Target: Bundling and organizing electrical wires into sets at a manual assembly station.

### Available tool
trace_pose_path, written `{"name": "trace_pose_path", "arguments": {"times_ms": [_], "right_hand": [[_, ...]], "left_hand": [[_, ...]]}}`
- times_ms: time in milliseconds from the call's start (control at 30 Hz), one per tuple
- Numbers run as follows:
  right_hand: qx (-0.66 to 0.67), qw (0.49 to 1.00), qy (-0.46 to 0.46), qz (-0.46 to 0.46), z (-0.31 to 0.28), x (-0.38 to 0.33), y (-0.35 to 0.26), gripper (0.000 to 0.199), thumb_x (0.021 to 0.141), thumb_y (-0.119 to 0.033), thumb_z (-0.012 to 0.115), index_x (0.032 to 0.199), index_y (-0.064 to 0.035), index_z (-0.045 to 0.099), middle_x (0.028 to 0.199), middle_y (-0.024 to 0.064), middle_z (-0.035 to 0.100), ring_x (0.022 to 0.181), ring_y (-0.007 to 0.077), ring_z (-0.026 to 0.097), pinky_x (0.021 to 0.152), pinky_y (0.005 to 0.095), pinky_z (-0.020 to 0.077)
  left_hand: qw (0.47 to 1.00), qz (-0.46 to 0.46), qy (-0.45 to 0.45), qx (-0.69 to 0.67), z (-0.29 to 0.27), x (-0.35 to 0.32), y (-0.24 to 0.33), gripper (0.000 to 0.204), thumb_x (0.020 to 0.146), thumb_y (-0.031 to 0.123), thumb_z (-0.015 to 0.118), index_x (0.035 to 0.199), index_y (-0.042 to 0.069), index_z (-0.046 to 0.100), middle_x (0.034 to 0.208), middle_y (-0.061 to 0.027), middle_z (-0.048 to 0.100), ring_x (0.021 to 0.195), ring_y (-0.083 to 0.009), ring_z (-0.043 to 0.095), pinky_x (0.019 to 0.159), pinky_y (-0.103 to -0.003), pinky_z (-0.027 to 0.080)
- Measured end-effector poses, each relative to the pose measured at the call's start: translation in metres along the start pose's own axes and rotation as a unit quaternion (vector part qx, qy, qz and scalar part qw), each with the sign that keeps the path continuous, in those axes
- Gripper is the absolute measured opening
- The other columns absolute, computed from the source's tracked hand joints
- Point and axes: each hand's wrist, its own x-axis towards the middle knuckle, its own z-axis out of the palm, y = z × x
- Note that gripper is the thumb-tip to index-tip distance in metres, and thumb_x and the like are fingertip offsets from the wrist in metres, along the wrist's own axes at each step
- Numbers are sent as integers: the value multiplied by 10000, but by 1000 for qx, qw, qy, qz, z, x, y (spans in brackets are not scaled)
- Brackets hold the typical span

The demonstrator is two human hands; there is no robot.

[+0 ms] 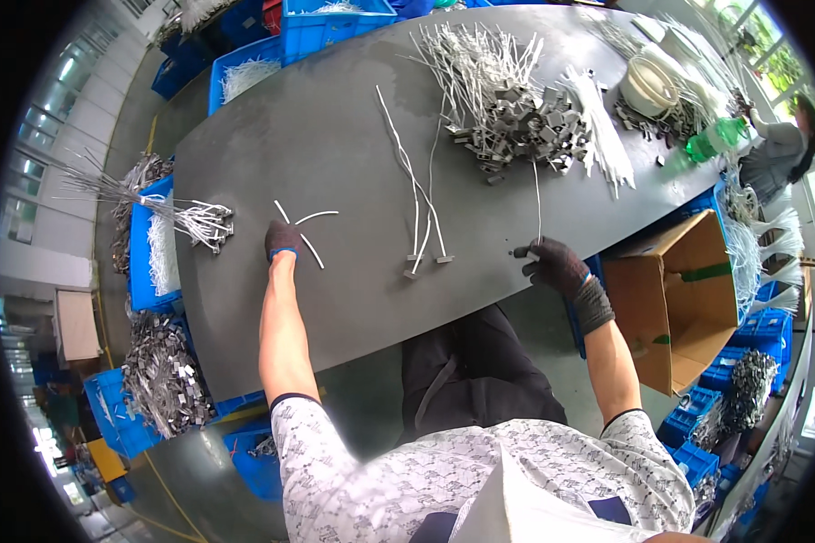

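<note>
My left hand (282, 239), in a dark glove, is curled closed at the table's left side. Thin white tubes (317, 215) stick out around its fingertips; its grip on them is partly hidden. Gloved too, my right hand (557, 268) is at the near edge, fingers drawn together at the lower end of a thin pale wire (539, 201). That wire runs up toward a heap of metal clips (525, 127) with wires attached. Between my hands lie several long wires (417, 190), some crossing, with small metal clips at their near ends.
A bundle of white-ended wires (195, 220) lies at the table's left edge. White strips (602, 136), a white tub (648, 87) and a green bottle (717, 139) are on the right. Below them stands an open cardboard box (675, 303). Blue crates (335, 25) surround the table; another person (781, 149) is at far right.
</note>
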Motion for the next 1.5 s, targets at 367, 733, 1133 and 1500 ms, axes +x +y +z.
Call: {"name": "trace_pose_path", "arguments": {"times_ms": [367,733,1133,1500], "right_hand": [[-895,442,23,48,-258,-185,247,174,909,-168,576,976,-80,711,886,146,701,865,301,683,761,408,534],[-736,642,197,-85,-90,-165,212,177,933,-180,555,1007,-53,654,953,228,676,937,427,663,796,497,532],[-765,623,163,27,-114,-196,213,196,928,-164,549,1012,-54,687,996,225,705,988,406,689,826,493,556],[-695,693,168,-96,-92,-134,194,196,929,-220,568,1006,-84,687,998,218,698,983,408,676,814,491,544]], "left_hand": [[648,-177,-249,-698,3,-141,75,85,957,136,688,996,96,624,826,-40,655,737,-174,651,674,-343,564],[591,-59,-281,-754,-3,-338,286,79,944,96,657,951,18,651,841,-83,680,710,-194,678,682,-361,614],[651,69,15,-756,-49,-342,304,188,1022,167,597,933,6,555,756,-100,686,646,-181,686,601,-335,605],[768,170,-304,-537,18,-416,280,243,872,234,754,904,-4,719,770,-26,688,735,-94,635,692,-266,514]]}}
